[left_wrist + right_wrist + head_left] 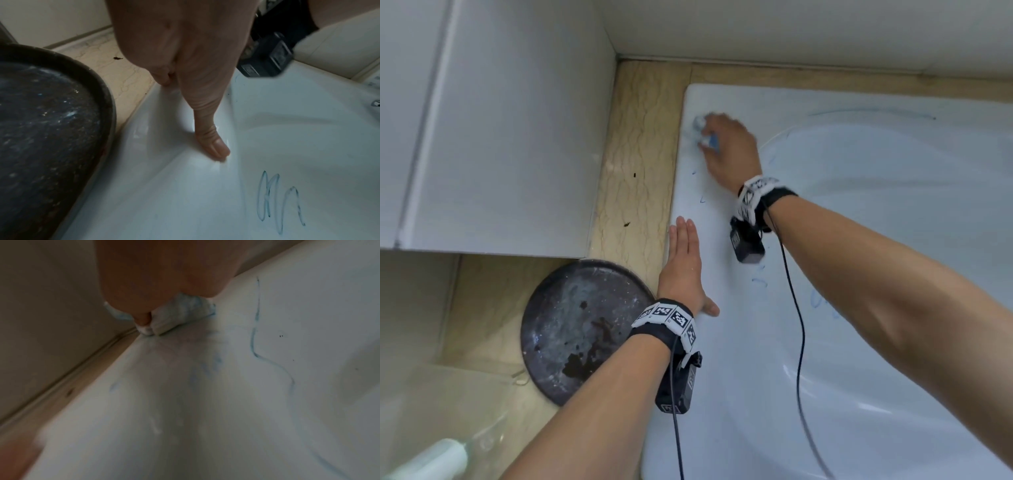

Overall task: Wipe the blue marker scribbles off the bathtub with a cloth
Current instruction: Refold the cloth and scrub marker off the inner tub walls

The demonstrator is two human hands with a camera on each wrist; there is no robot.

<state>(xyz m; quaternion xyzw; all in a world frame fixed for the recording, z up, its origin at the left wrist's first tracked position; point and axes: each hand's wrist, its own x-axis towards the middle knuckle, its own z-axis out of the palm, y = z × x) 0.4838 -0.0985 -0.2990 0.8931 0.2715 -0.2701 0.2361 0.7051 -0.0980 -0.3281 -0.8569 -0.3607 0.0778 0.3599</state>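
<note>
The white bathtub (722,394) fills the right of the head view. My right hand (726,144) grips a crumpled white cloth (702,132) stained blue and presses it on the tub's far left corner rim. In the right wrist view the cloth (180,316) sits under my fingers, with smeared blue below it and a wavy blue line (255,331) to its right. My left hand (685,263) lies flat on the tub's left rim, fingers straight, thumb (216,146) spread. Blue scribbles (279,201) remain near that thumb, and a long blue line (869,112) runs along the far rim.
A round dark dish (582,325) sits on the beige marble ledge (633,164) left of the tub. A white cabinet (500,120) stands at upper left, and a white wall runs behind the tub. A chrome fitting (376,103) shows at the edge of the left wrist view.
</note>
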